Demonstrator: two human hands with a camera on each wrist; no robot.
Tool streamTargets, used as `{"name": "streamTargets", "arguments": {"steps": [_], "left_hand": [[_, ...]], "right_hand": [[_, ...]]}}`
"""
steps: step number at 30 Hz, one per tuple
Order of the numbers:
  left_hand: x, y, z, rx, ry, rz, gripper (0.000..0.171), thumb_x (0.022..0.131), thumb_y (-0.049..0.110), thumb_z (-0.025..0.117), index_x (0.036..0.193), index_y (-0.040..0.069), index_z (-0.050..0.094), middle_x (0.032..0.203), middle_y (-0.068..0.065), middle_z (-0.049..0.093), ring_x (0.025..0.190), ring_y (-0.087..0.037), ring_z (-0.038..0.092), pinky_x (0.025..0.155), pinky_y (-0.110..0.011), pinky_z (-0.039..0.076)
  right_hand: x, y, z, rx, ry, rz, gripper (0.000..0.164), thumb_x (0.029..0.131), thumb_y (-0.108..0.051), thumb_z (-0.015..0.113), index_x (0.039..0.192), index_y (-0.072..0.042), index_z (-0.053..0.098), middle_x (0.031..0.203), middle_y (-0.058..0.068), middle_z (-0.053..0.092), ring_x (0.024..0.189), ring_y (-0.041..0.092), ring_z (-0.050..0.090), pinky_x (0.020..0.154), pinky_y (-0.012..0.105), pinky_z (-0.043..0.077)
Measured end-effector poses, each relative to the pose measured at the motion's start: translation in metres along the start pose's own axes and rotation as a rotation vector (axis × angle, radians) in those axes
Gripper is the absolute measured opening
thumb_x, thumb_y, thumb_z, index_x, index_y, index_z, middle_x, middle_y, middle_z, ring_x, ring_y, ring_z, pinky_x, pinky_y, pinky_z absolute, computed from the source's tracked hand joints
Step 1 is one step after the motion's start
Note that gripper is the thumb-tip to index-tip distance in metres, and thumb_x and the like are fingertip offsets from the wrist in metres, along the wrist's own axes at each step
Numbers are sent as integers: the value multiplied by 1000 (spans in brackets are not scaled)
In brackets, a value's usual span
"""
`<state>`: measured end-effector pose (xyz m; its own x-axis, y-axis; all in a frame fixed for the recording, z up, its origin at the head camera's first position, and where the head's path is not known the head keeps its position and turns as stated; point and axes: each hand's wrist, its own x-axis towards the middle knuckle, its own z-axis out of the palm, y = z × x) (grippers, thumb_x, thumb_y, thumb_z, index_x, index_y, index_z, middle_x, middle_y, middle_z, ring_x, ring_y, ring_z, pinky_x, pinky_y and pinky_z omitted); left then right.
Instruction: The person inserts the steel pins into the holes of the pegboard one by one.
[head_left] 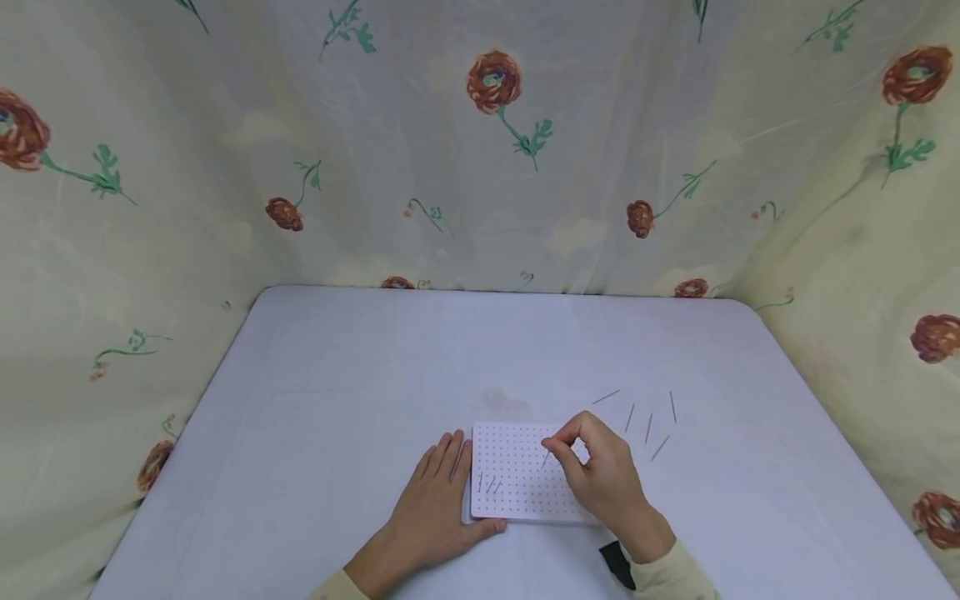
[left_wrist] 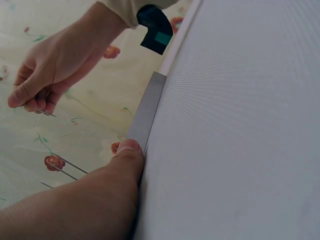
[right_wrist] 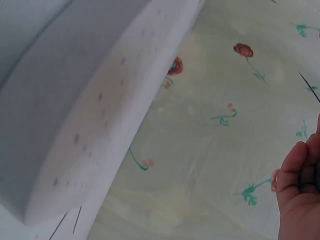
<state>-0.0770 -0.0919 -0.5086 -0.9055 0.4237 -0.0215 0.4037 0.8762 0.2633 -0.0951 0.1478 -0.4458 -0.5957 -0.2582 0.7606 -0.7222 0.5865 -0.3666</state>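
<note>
A white board with a grid of small holes (head_left: 525,502) lies near the front of the table. My left hand (head_left: 435,508) rests along its left edge with fingers extended, and the thumb touches the front side of the board (left_wrist: 145,112). Over the right half, my right hand (head_left: 606,471) pinches a thin metal needle (head_left: 545,461) between thumb and fingertips. The needle slants downward, its pointed end (right_wrist: 307,84) free of the fingers in the right wrist view. Several similar needles (left_wrist: 72,163) stand in the board's left part, close to my left fingers.
Several loose needles (head_left: 649,428) lie scattered on the white table (head_left: 337,375) to the right of and behind the board. A floral cloth (head_left: 420,125) hangs around the table's back and sides. A dark strap (head_left: 617,565) is at the right wrist.
</note>
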Motion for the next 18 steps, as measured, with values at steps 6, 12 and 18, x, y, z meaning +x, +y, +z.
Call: {"name": "streamTargets", "arguments": {"steps": [6,12,18], "left_hand": [[0,-1,0,0,14,6,119,82,85,53,161,1,24,170,-18,22,159,-34,19,127,-49,25],[0,-2,1,4,16,11,119,82,86,52,161,1,25,169,-18,23,158,-34,20,127,-50,25],[0,-2,1,3,22,16,118,82,86,52,161,1,26,169,-18,24,158,-34,21,126,-50,26]], "right_hand": [[-1,-5,10,15,-33,-48,40,105,-40,52,83,-7,58,76,-1,62,67,9,58,61,18,47],[-4,-9,19,20,-66,-93,37,105,-38,52,85,-8,58,78,-2,62,68,8,58,59,17,46],[-6,-12,23,9,-111,-106,35,104,-39,52,87,-9,58,79,-5,61,71,6,59,63,20,50]]}}
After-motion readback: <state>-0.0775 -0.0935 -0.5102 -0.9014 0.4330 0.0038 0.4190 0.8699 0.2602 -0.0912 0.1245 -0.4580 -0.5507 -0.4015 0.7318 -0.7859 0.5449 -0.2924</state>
